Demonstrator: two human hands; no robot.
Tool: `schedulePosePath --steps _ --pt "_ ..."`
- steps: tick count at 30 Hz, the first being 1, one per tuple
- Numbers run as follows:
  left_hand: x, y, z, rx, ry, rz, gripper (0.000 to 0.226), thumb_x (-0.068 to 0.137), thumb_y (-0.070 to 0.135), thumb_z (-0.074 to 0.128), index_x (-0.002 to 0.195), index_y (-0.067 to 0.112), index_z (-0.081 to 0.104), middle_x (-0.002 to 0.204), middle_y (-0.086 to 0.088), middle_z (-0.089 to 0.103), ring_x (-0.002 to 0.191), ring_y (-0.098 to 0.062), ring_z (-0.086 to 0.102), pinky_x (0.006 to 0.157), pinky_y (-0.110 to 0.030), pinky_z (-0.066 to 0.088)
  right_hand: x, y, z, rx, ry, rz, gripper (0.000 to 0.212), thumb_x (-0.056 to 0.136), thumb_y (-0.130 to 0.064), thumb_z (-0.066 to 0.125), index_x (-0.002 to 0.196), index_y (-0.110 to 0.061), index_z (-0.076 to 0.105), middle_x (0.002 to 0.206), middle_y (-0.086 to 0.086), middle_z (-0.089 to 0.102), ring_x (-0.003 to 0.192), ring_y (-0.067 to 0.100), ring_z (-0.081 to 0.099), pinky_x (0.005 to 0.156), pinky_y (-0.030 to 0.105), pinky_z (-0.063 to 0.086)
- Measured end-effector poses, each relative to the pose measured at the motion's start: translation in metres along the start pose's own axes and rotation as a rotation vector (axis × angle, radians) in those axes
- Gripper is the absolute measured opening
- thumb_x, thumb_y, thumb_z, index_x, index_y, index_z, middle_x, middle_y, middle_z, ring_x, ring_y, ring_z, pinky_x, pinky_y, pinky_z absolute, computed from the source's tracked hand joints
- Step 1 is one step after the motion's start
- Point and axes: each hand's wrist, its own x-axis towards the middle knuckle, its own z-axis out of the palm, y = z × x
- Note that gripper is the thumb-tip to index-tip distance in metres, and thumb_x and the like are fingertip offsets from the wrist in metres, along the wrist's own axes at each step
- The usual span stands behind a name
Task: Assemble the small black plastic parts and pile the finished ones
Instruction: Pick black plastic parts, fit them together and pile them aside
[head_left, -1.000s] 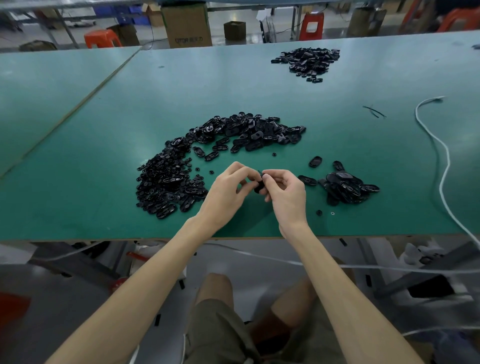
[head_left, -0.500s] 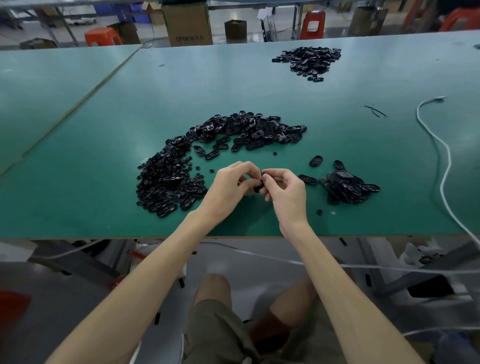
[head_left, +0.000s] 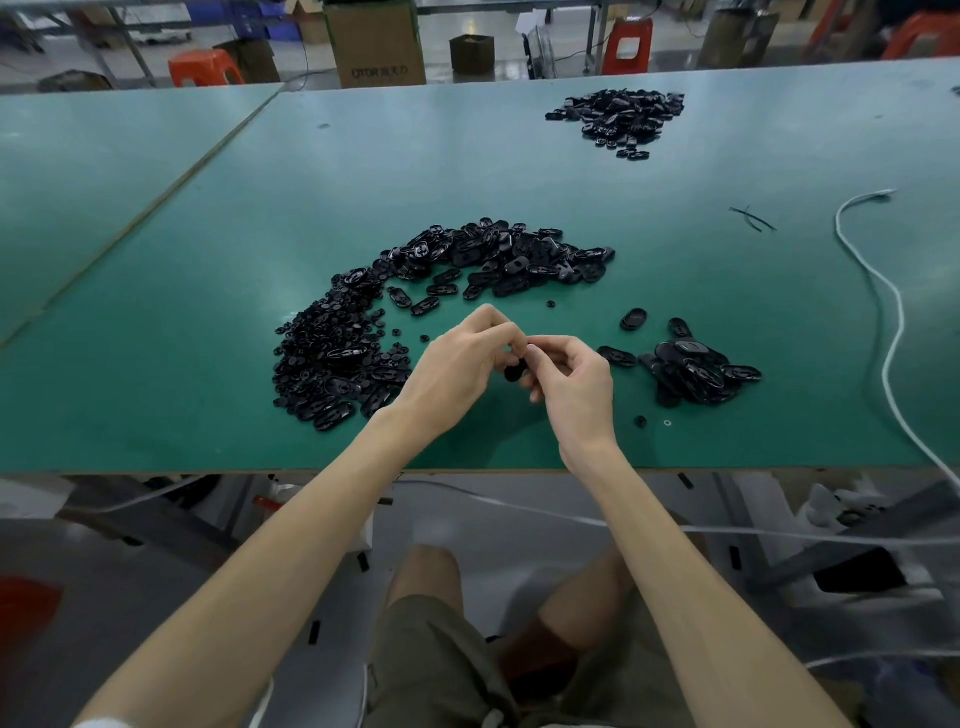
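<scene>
Pinching a small black part (head_left: 514, 373) between both grips, I hold it just above the green table (head_left: 182, 312), near its front edge. My left grip (head_left: 457, 364) has its fingers curled onto the part from the left, and my right grip (head_left: 571, 382) is clamped on it from the right, fingertips almost meeting. A wide arc of loose parts (head_left: 363, 358) lies left of my hands and beyond them; a smaller pile (head_left: 696, 369) sits just right of my right grip. A white cable (head_left: 891, 332) trails along the table's right side
</scene>
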Motion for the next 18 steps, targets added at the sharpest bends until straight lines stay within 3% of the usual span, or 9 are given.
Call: schedulePosePath --steps 5,11,18 --pt "0.0015 0.0034 -0.0015 0.034 0.021 0.052 0.021 0.099 -0.006 0.054 0.098 0.012 0.065 0.102 0.014 0.049 0.085 -0.008 0.065 0.076 -0.040 0.061 0.0006 0.0010 -0.0007 0.002 -0.001 -0.004 0.008 0.100 -0.008 0.066 0.100 -0.012 0.073 0.071 -0.002 0.074 0.060 0.006 0.064 0.056 0.021 0.051" --pt "0.0048 0.0027 -0.0031 0.160 0.022 0.114 0.026 0.093 -0.012 0.057 0.097 0.012 0.064 0.104 0.006 0.057 0.087 -0.002 0.059 0.069 -0.040 0.058 0.0022 0.0039 -0.0003 0.000 0.003 -0.007 0.008 0.100 -0.011 0.066 0.101 -0.014 0.073 0.076 0.001 0.076 0.063 0.008 0.066 0.059 0.022 0.052" --pt "0.0082 0.0023 -0.0034 0.320 0.046 0.241 0.037 0.078 -0.021 0.060 0.096 0.010 0.066 0.097 -0.002 0.061 0.084 -0.021 0.061 0.057 -0.042 0.052 0.0038 0.0061 0.0005 0.007 -0.003 -0.009 0.006 0.100 -0.013 0.067 0.101 -0.015 0.073 0.080 0.001 0.077 0.065 0.008 0.067 0.059 0.022 0.052"
